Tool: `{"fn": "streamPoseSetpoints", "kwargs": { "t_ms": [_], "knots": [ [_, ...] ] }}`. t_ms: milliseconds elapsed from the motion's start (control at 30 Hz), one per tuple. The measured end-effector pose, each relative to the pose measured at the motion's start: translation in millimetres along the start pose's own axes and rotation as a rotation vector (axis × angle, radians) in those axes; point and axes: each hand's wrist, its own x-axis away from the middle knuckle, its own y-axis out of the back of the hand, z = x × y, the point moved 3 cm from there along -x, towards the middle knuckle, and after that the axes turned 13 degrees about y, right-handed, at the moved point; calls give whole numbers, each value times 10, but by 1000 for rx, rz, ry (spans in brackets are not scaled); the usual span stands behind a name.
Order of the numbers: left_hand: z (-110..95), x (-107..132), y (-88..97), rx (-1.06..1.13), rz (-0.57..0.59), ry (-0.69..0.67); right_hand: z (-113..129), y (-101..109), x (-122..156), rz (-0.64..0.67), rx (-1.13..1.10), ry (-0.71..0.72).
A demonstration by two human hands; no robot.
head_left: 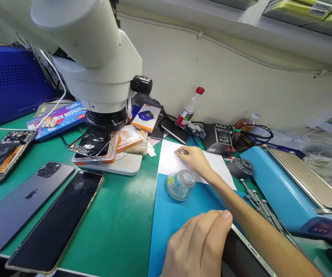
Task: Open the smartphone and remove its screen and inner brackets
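Head view. At the white paper (168,157), just beyond the blue mat (160,219): right hand (194,158), pinched on a small dark object (184,151). Too small to identify; contact with the sheet, cannot tell.

Foreground: left hand (195,244), closed, apparently on the corner of a dark flat device (242,256) with a pale, perforated rim. Underside of grip hidden. Device at the bottom of the view, beside the right forearm (247,209); resting on the mat or lifted, cannot tell.

Clear jar (180,185) on the mat, between the two hands. Left on the green surface (122,219): grey phone (24,200) and black-screened phone (59,223), both well apart from the hands.

Judgement on good handling: pinch the small object firmly but lightly, low over the paper, to limit any drop or roll. Use the white ground to spot it. Brace the right hand against the sheet for fine control. Grip the device by its rim, not its face; hold it level and clear of the forearm. Avoid knocking the jar on the way back.
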Motion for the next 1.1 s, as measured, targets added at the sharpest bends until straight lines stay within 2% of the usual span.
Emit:
{"fn": "streamPoseSetpoints", "kwargs": {
  "t_ms": [167, 333, 467, 600, 800, 900, 1000, 1100],
  "knots": [
    [7, -26, 42, -19, 32, 15, -147, 101, 65, -24, -78, -59],
    [14, -37, 82, -55, 88, -18, -213, 226, 276, -114, -3, -105],
    [33, 0, 157, -91, 192, 11, -96, 249, 654, -166, 135, -75],
    [67, 15, 253, -133, 319, 22, 26, 214, 1145, -110, 260, -63],
    [130, 7, 328, -178, 361, 33, -71, 308, 1819, -89, 403, -171],
    [173, 19, 339, -171, 351, 42, -186, 394, 2000, -119, 434, -224],
    [233, 34, 346, -143, 340, 66, -296, 481, 2061, -127, 417, -238],
    [305, 43, 363, -88, 345, 103, -430, 653, 2124, -148, 393, -279]
  ]
}}
